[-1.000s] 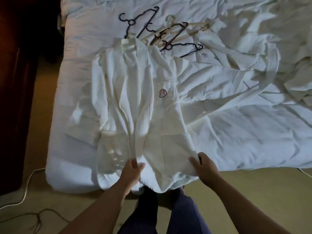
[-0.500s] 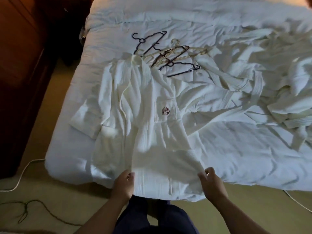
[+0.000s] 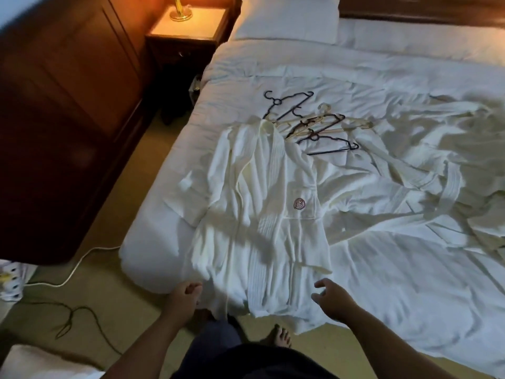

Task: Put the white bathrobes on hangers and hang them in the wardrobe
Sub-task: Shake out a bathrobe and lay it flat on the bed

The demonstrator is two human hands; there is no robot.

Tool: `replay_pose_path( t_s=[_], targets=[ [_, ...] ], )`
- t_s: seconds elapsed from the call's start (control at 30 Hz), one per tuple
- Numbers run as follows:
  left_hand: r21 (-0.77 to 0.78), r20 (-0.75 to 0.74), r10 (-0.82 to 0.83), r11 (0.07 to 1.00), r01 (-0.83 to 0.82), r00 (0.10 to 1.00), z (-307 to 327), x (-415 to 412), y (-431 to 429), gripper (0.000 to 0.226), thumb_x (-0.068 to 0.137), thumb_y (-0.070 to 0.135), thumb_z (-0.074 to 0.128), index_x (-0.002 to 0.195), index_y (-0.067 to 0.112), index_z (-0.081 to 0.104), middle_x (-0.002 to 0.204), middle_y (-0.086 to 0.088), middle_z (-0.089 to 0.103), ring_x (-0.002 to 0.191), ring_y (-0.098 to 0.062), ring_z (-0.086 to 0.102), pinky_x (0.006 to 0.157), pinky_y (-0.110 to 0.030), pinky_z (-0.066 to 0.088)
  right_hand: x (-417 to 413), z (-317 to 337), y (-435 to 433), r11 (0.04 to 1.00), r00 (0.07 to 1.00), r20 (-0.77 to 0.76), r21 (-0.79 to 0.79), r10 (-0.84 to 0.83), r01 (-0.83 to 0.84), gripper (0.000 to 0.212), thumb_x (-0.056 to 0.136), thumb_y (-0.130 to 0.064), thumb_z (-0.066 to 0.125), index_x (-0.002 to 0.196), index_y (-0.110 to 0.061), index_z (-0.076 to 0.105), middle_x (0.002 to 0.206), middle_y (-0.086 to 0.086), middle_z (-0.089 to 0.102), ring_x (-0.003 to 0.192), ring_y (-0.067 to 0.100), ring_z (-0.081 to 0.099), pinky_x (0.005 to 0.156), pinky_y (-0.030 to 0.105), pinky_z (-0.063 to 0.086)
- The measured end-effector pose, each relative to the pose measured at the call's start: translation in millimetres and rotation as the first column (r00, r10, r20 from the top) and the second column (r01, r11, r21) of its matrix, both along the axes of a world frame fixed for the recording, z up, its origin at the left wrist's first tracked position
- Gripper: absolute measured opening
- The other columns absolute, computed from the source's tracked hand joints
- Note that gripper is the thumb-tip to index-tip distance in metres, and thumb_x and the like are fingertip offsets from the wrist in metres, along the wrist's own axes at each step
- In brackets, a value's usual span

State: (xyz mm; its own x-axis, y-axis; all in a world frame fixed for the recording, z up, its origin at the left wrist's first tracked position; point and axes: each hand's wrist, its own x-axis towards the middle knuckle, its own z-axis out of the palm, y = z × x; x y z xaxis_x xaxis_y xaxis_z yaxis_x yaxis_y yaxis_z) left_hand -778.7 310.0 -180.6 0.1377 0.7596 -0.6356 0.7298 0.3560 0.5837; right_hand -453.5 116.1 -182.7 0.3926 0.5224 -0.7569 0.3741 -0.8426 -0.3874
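Bathrobe (image 3: 262, 214) lies flat, front up, on the bed (image 3: 382, 283). Its collar points toward the headboard and its hem hangs over the foot edge. The chest pocket carries a dark red logo (image 3: 299, 204); can't see into the pocket.

Hangers (image 3: 311, 124) sit in a loose pile on the bed, dark ones mixed with cream ones, touching the robe's collar end. More white robes (image 3: 442, 170) lie crumpled on the right side of the bed, sleeves and belts tangled.

Left hand (image 3: 184, 295) is loosely curled just beside the left corner of the hem, with no cloth in it. Right hand (image 3: 332, 299) has its fingers spread and relaxed, just above the right part of the hem, gripping nothing.

Dark wooden cabinet (image 3: 62, 105) stands left of the bed. Its panelled front is closed, so the inside is hidden. Nightstand (image 3: 188, 26) beside the pillow (image 3: 287, 20) carries a brass lamp base (image 3: 180, 13), and its drawer is closed.

White cable (image 3: 73, 272) and dark cable (image 3: 90, 321) run across the floor. Bare foot (image 3: 280, 337) stands just below the hem.
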Motion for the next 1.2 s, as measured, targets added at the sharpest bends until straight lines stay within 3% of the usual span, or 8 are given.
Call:
replay_pose_path(
  t_s=[0.2, 0.4, 0.73, 0.83, 0.93, 1.03, 1.1, 1.2],
  targets=[
    [-0.102, -0.054, 0.082, 0.991, -0.087, 0.995, -5, -46, 60, 0.013, 0.100, 0.020, 0.056, 0.103, 0.013, 0.066, 0.093, -0.015, 0.069, 0.091, -0.035, 0.065, 0.061, -0.032, 0.049, -32, 17, 80, 0.996, 0.991, -0.132, 0.080, -0.035, 0.045, 0.025, 0.097, -0.027, 0.062, 0.119, -0.016, 0.059, 0.090, 0.003, 0.068, 0.075, 0.011, 0.063, 0.058, 0.016, 0.044],
    [-0.131, -0.019, -0.021, 0.991, 0.018, 1.000, -1, -57, 139, 0.013, 0.101, 0.022, 0.055, 0.108, 0.016, 0.064, 0.100, -0.012, 0.067, 0.088, -0.030, 0.065, 0.064, -0.036, 0.053, -67, 3, 149, 0.992, 0.986, -0.139, 0.068, -0.096, 0.106, 0.019, 0.094, -0.032, 0.064, 0.110, -0.022, 0.060, 0.103, 0.005, 0.068, 0.090, 0.019, 0.068, 0.076, 0.031, 0.053],
    [-0.383, 0.060, -0.173, 0.906, 0.182, 0.983, -40, -26, 246, 0.018, 0.103, 0.027, 0.052, 0.118, 0.020, 0.058, 0.118, -0.006, 0.061, 0.093, -0.020, 0.063, 0.070, -0.031, 0.046, -145, -9, 231, 0.935, 0.921, -0.187, 0.040, -0.340, 0.353, 0.018, 0.096, -0.027, 0.062, 0.113, -0.019, 0.062, 0.089, 0.003, 0.069, 0.084, 0.014, 0.071, 0.059, 0.024, 0.044],
    [-0.471, 0.158, 0.002, 0.879, 0.074, 0.987, -50, -5, 253, 0.022, 0.100, 0.031, 0.055, 0.120, 0.026, 0.062, 0.117, -0.006, 0.063, 0.097, -0.022, 0.061, 0.075, -0.036, 0.047, -161, 1, 213, 0.930, 0.915, -0.186, 0.019, -0.358, 0.368, 0.017, 0.095, -0.027, 0.062, 0.111, -0.022, 0.062, 0.086, 0.002, 0.071, 0.083, 0.017, 0.071, 0.064, 0.028, 0.051],
    [-0.592, 0.241, 0.238, 0.805, -0.052, 0.941, -80, 27, 271, 0.030, 0.101, 0.021, 0.050, 0.130, 0.020, 0.056, 0.076, -0.002, 0.051, 0.063, -0.014, 0.045, 0.061, -0.029, 0.037, -167, 6, 213, 0.927, 0.911, -0.179, -0.025, -0.372, 0.373, 0.015, 0.095, -0.025, 0.062, 0.111, -0.022, 0.062, 0.085, 0.003, 0.071, 0.073, 0.015, 0.068, 0.064, 0.027, 0.052],
    [-0.654, 0.238, 0.412, 0.738, -0.169, 0.879, -90, 58, 280, 0.027, 0.103, 0.018, 0.048, 0.127, 0.027, 0.057, 0.097, -0.003, 0.056, 0.072, -0.016, 0.046, 0.057, -0.028, 0.036, -171, 11, 204, 0.913, 0.899, -0.161, -0.047, -0.406, 0.404, 0.016, 0.097, -0.023, 0.060, 0.113, -0.020, 0.062, 0.087, 0.005, 0.067, 0.064, 0.007, 0.059, 0.055, 0.015, 0.043],
    [-0.615, 0.226, 0.422, 0.761, -0.208, 0.878, -96, 68, 288, 0.025, 0.101, 0.014, 0.052, 0.122, 0.020, 0.064, 0.104, -0.004, 0.060, 0.069, -0.015, 0.047, 0.051, -0.025, 0.036, -170, 10, 206, 0.914, 0.903, -0.143, -0.059, -0.406, 0.402, 0.015, 0.097, -0.024, 0.060, 0.113, -0.021, 0.061, 0.089, 0.008, 0.068, 0.065, 0.008, 0.057, 0.057, 0.017, 0.043],
    [-0.324, 0.279, 0.227, 0.937, -0.131, 0.933, -81, 68, 302, 0.025, 0.097, 0.008, 0.056, 0.117, 0.005, 0.070, 0.105, -0.004, 0.065, 0.072, -0.014, 0.054, 0.057, -0.027, 0.051, -165, 5, 219, 0.919, 0.910, -0.130, -0.084, -0.393, 0.385, 0.015, 0.098, -0.026, 0.059, 0.113, -0.022, 0.061, 0.090, 0.007, 0.070, 0.067, 0.010, 0.060, 0.058, 0.020, 0.043]
  ],
)
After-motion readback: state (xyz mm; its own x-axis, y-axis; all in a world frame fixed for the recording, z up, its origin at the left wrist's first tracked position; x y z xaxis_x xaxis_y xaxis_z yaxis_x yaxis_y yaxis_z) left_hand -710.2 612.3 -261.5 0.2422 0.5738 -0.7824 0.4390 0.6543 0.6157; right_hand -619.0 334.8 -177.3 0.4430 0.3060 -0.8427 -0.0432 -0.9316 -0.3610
